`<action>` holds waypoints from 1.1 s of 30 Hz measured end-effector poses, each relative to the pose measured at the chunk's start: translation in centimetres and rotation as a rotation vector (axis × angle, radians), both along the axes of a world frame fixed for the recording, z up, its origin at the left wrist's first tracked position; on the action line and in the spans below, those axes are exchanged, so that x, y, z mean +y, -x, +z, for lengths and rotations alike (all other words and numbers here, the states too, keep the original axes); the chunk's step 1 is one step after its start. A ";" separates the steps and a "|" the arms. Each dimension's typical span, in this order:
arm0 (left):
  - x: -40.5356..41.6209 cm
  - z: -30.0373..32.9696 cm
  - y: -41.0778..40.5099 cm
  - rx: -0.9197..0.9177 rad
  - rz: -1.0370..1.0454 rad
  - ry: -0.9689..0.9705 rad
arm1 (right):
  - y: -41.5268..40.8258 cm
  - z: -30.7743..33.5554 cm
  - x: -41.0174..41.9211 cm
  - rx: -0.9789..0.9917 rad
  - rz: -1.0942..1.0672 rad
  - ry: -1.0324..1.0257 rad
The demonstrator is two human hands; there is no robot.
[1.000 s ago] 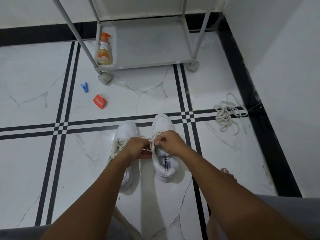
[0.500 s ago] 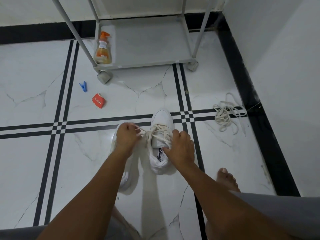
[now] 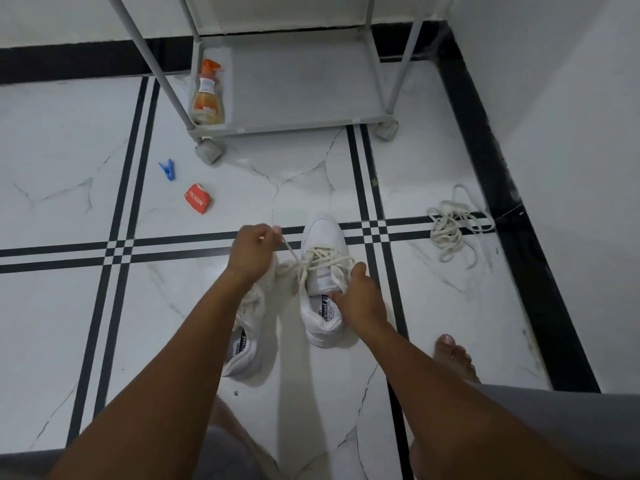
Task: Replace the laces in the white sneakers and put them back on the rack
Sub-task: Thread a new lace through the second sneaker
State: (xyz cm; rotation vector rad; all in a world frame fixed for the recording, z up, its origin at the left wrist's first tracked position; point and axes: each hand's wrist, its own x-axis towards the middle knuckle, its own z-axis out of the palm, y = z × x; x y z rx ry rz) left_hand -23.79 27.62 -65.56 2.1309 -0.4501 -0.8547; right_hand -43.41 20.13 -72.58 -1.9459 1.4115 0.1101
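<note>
Two white sneakers stand side by side on the marble floor. The right sneaker (image 3: 323, 237) carries a cream lace (image 3: 323, 263) crossed over its tongue. My left hand (image 3: 252, 252) pinches one lace end and holds it taut up and to the left. My right hand (image 3: 360, 299) grips the right sneaker at its collar, thumb up against the laces. The left sneaker (image 3: 244, 351) lies mostly hidden under my left forearm. A loose heap of cream laces (image 3: 450, 230) lies on the floor to the right. The grey rack (image 3: 294, 123) stands at the back.
An orange spray bottle (image 3: 207, 95) stands on the rack's bottom shelf. A blue clothes peg (image 3: 167, 169) and a red packet (image 3: 198, 199) lie on the floor at the left. A white wall with a black skirting (image 3: 512, 216) runs along the right. My bare foot (image 3: 453, 358) rests near it.
My hands have parted from the middle of the right sneaker. The left hand drew the lace end up and left, and the right hand dropped onto the sneaker's collar.
</note>
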 end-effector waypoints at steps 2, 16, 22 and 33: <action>-0.5 0.8 -0.7 0.448 0.443 0.393 | 0.0 -0.1 -0.1 -0.001 -0.009 -0.005; 0.1 -0.3 3.3 0.266 -0.165 -0.086 | 0.2 -0.1 -0.2 -0.028 -0.043 -0.035; 0.3 -1.4 3.8 -0.161 0.081 0.047 | -0.1 0.2 -0.4 -0.012 -0.017 -0.036; 2.5 -6.9 6.3 0.014 -0.106 -0.314 | 0.9 1.1 -1.5 0.315 0.181 0.088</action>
